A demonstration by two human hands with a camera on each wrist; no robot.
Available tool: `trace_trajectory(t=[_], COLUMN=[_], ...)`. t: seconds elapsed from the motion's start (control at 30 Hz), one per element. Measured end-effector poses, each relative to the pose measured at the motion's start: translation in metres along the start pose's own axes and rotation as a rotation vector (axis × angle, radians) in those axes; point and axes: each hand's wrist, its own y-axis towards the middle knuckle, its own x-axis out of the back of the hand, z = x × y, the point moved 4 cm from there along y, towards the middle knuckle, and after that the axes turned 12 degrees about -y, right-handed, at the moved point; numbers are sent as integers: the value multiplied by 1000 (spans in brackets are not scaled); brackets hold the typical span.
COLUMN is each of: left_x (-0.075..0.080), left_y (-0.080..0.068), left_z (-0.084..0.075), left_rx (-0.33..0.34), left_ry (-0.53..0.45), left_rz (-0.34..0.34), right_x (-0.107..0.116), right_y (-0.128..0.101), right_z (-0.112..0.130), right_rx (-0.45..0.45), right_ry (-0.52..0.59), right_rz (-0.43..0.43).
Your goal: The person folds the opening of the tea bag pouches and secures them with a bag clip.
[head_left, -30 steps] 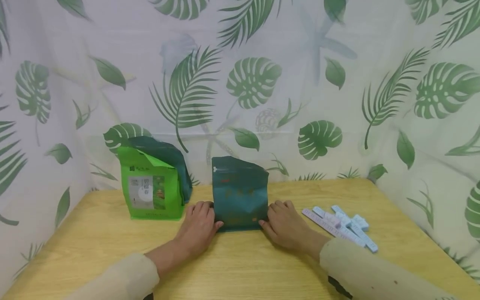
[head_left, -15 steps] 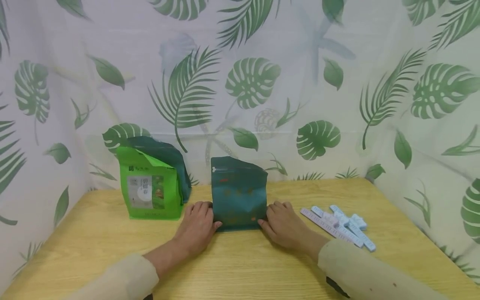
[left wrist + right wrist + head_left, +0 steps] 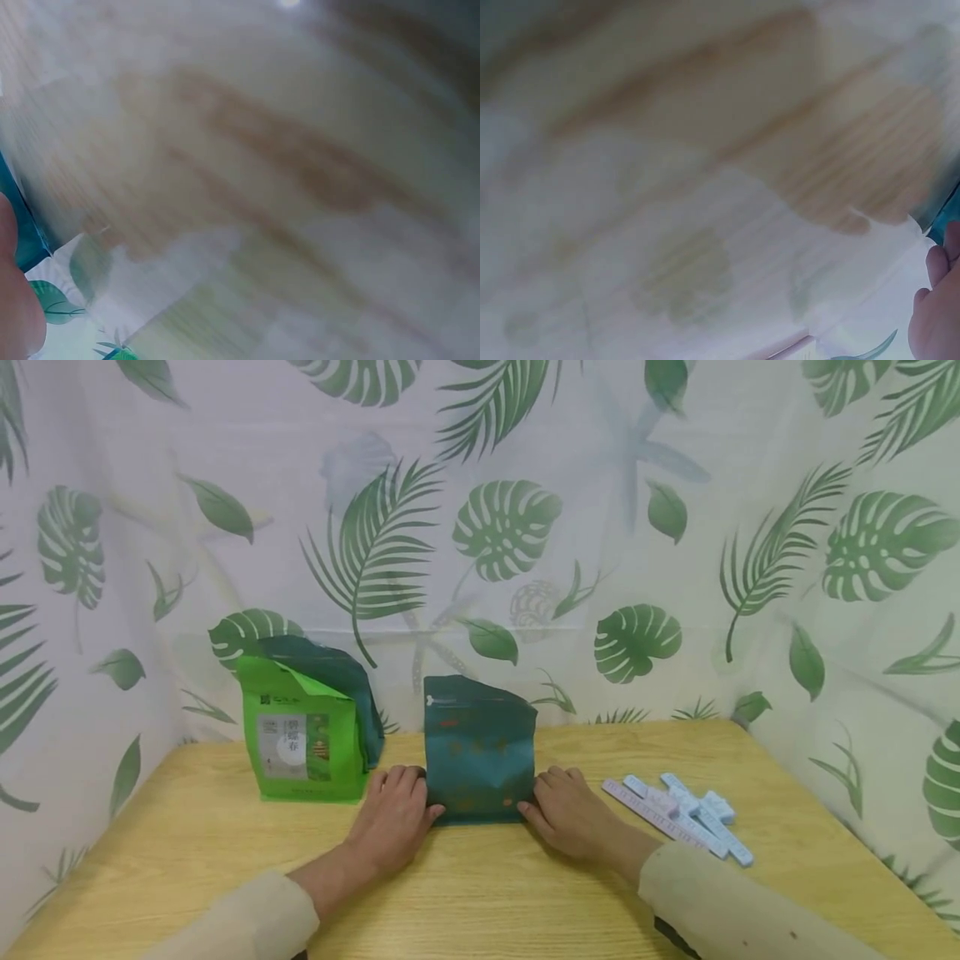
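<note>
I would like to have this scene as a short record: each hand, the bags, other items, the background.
Left hand: grips lower left edge of the front dark teal bag
Right hand: grips its lower right edge
Front bag: upright on the wooden table
Other bags: bright green bag, upright at left; second dark bag, partly hidden behind it
Right side: pale blue and lilac pieces, piled
Background: leaf-print cloth

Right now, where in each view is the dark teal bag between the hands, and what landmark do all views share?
Head: the dark teal bag stands below centre.
Left wrist: bag partly seen at left edge, near mid-height.
Right wrist: bag partly seen at right edge, near mid-height.
Shared landmark: the leaf-print backdrop.
</note>
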Motion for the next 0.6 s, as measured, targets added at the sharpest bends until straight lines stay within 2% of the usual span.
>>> trace_trajectory(t=[0.17,0.33,0.47,0.6], left_x=[3,17,32,47], left_y=[2,9,17,24], left_z=[-1,-3,-6,-4], left_rx=[59,139,157,164], left_ry=[-65,-118,-161,-123], left_rz=[17,9,-18,-43], right_x=[0,1,7,18], right_y=[-1,0,1,6], right_z=[-3,-10,-14,-18], right_rx=[-14,-44,-45,-43], right_ry=[1,-3,-10,-31], right_rz=[7,9,-1,-33])
